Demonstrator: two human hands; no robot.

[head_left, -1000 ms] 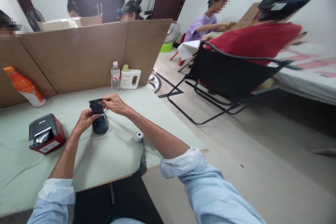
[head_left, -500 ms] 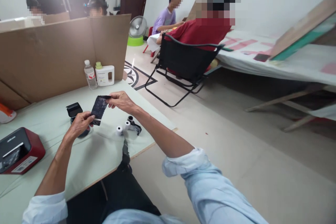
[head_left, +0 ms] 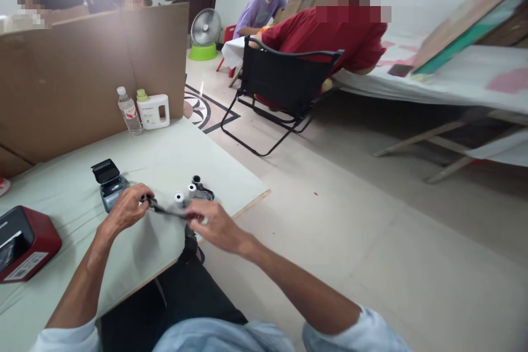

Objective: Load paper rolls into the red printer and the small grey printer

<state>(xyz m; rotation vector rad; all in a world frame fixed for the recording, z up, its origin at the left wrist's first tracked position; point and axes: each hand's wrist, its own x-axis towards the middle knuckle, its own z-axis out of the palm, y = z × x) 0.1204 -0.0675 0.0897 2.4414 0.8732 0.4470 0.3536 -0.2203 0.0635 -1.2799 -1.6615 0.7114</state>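
Note:
A dark, thin strip of film (head_left: 169, 211) is stretched between my two hands, seen nearly edge-on. My left hand (head_left: 131, 206) is closed on its left end, where a small dark bunched or rolled part shows at the fingertips. Pinching the other end is my right hand (head_left: 216, 225), slightly blurred. Just behind my left hand stands a small grey device with a raised black lid (head_left: 110, 184), partly covered by the hand. Beyond my right hand lie white paper rolls (head_left: 179, 199) and a tangle of dark film (head_left: 204, 192).
A red and black box-shaped device (head_left: 35, 245) sits at the left. Against a cardboard partition (head_left: 82, 77) stand a water bottle (head_left: 130, 111) and a white jug (head_left: 153, 111). More dark film hangs at the table's edge (head_left: 231, 217). People sit beyond, one in a black chair (head_left: 284, 77).
Both hands have come lower and nearer to me. My right hand has pulled its end down and right, so the strip has turned from broad face to a stretched, edge-on line.

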